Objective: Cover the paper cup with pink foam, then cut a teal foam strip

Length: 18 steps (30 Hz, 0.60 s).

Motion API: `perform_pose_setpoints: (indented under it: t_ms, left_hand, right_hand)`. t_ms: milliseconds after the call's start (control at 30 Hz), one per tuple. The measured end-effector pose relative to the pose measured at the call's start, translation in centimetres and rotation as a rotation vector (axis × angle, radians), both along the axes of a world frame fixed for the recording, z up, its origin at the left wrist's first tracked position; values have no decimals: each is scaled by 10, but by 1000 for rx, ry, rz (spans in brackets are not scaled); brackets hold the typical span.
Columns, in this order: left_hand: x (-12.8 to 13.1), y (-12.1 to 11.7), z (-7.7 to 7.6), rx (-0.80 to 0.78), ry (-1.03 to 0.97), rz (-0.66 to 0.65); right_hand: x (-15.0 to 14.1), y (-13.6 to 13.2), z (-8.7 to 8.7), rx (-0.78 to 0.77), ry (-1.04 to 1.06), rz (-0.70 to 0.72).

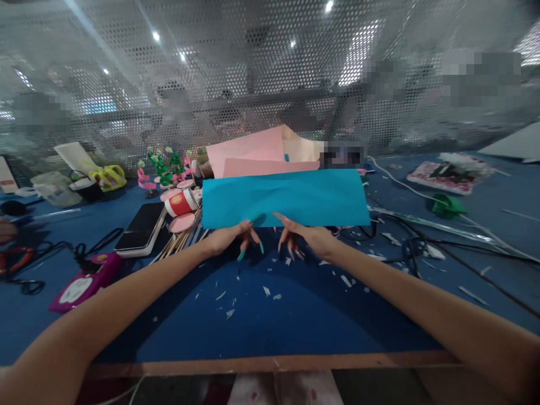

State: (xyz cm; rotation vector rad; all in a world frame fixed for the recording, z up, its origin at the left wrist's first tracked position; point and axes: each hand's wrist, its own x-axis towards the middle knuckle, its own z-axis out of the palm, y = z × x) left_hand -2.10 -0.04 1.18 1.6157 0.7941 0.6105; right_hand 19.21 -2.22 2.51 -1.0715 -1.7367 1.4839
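A long blue sheet (287, 194), paper or felt, is held up in front of me above the table. My left hand (242, 239) grips its lower edge, thumb on the near face and the other fingers hanging below. Close beside it, my right hand (297, 236) pinches the same edge, thumb up and fingertips curled under. The part of the fingers behind the sheet is hidden. Behind the blue sheet stand pink sheets (248, 152) and a cream sheet (299, 140), partly covered.
White scraps (230, 313) litter the blue table (270, 332). On the left are a phone-like device (141, 228), a purple power strip (86, 281), thin sticks (179, 242), a red-and-white cup (182, 202) and small craft flowers (162, 169). Cables (455, 247) cross the right. Perforated mesh (270, 67) rises behind.
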Motion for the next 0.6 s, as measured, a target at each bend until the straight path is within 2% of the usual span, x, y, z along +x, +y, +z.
perform_pose_setpoints:
  t_ms: [167,367,500,600]
  left_hand:
    - [-1,0,-1,-15,-36,18]
    - [-1,3,-1,-41,-153,98]
    - [1,4,1,-67,-187,107]
    - [1,4,3,-61,-211,155]
  right_hand:
    - [1,2,2,-5,15,-1]
    - [12,9,6,88,121,-256]
    - [13,10,9,82,136,-283]
    - [17,13,9,94,228,-345]
